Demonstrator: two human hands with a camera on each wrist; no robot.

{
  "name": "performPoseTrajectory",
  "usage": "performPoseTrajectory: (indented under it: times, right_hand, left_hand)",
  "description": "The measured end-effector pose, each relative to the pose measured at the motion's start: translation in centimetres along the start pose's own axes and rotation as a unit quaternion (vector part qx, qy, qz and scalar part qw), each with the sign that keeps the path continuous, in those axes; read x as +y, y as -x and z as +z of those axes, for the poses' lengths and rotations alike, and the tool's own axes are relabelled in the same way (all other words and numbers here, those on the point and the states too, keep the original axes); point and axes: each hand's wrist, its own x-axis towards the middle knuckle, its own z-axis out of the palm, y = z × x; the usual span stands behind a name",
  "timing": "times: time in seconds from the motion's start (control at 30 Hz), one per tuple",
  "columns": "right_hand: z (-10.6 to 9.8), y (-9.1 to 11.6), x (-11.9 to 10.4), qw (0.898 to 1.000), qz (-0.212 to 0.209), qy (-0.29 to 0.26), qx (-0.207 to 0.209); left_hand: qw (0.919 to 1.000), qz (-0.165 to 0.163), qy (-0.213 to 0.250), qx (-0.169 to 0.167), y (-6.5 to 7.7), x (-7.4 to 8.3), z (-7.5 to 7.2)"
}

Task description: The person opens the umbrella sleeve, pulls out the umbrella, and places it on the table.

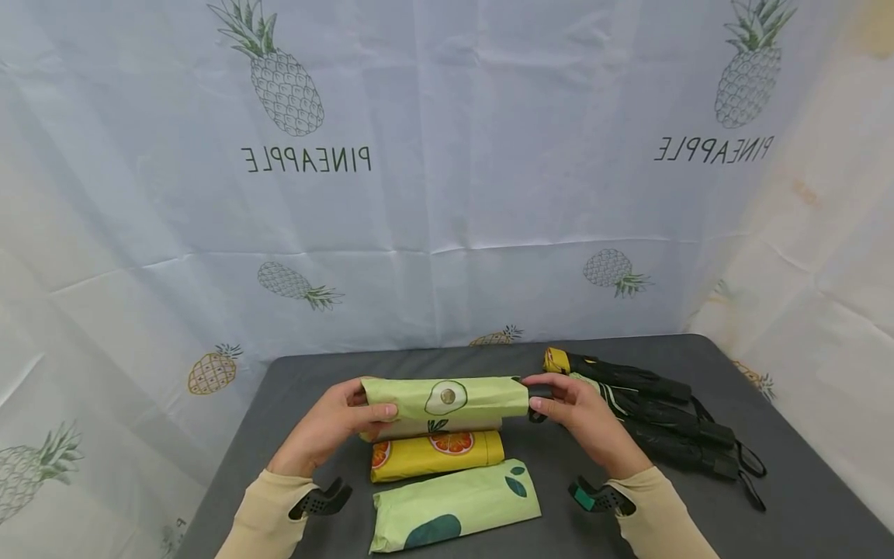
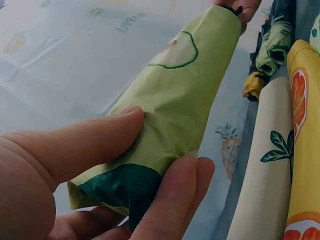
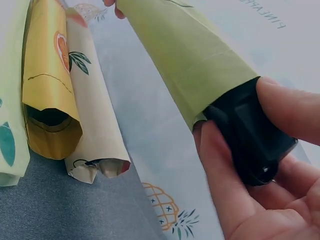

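Note:
My left hand (image 1: 342, 423) grips the far left end of a light green umbrella sleeve (image 1: 482, 396) printed with an avocado, thumb on top and fingers underneath. A dark green patch marks that end in the left wrist view. From the sleeve's other end sticks the black handle of a folded umbrella (image 3: 255, 130). My right hand (image 1: 576, 411) holds this handle between thumb and fingers, right at the sleeve's opening. The sleeve lies level above the table and hides the rest of the umbrella.
Below the held sleeve lie a cream sleeve (image 3: 97, 115), a yellow sleeve with orange slices (image 1: 436, 456) and a pale green sleeve (image 1: 457, 505). Several folded black umbrellas (image 1: 670, 419) with wrist straps rest at the right of the grey table (image 1: 314, 373). A pineapple-print curtain (image 1: 447, 194) hangs behind.

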Motion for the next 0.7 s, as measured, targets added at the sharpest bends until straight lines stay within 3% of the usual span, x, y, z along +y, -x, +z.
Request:
performPoseTrajectory:
  times: [0.27,0.7]
  right_hand:
    - [-0.13,0.08,0.08,1.000,-0.004,-0.020,0.005]
    - [-0.36,0.20,-0.12,0.996,-0.002,-0.089,-0.022]
  left_hand:
    - [0.9999,0.004,0.009,0.000,0.12,0.26,0.21]
    - [0.9998,0.008,0.008,-0.016,-0.22,-0.23,-0.45]
